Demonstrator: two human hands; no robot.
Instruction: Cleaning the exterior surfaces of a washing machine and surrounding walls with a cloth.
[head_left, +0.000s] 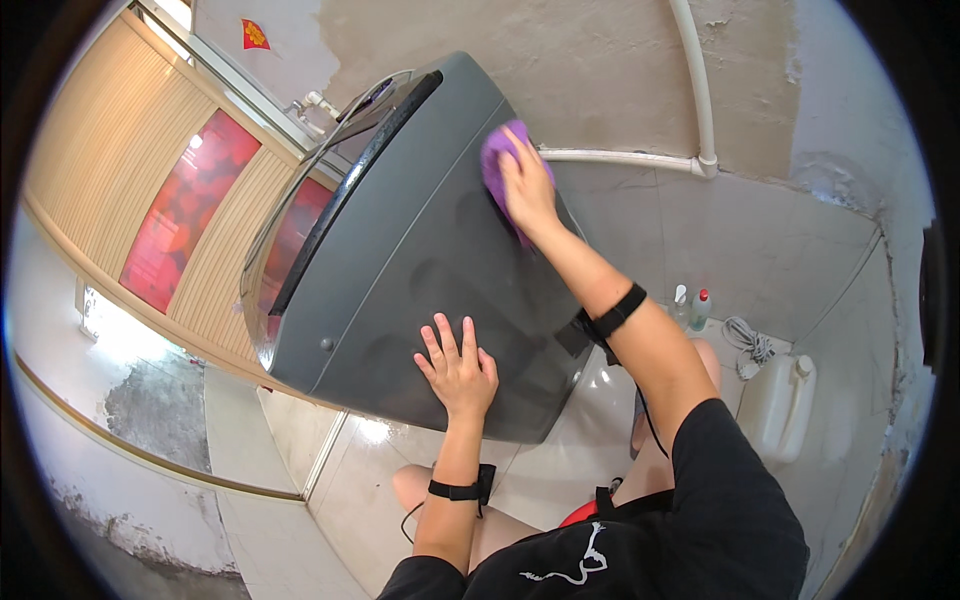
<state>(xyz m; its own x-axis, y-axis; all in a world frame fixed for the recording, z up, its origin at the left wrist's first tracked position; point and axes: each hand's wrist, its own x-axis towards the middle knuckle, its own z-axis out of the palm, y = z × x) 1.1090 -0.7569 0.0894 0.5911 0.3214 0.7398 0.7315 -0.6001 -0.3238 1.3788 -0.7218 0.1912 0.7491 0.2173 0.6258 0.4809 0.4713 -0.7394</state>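
Note:
Before me stands a dark grey washing machine (390, 292), seen at a slant, with a seam running along its side panel. My right hand (529, 191) presses a purple cloth (495, 161) against that panel, near its far right edge. Part of the cloth is hidden under the palm and fingers. Lower on the same panel rests my left hand (457, 375), flat with its fingers spread and nothing in it. Each of my forearms wears a black strap (454, 491).
A white plastic jug (778, 409), a coiled white cable (748, 345) and a red-capped bottle (701, 309) stand or lie on my right. White pipe (622, 157) runs along the wall behind. A tan ribbed folding door (135, 97) is on the left, near a tap (311, 109).

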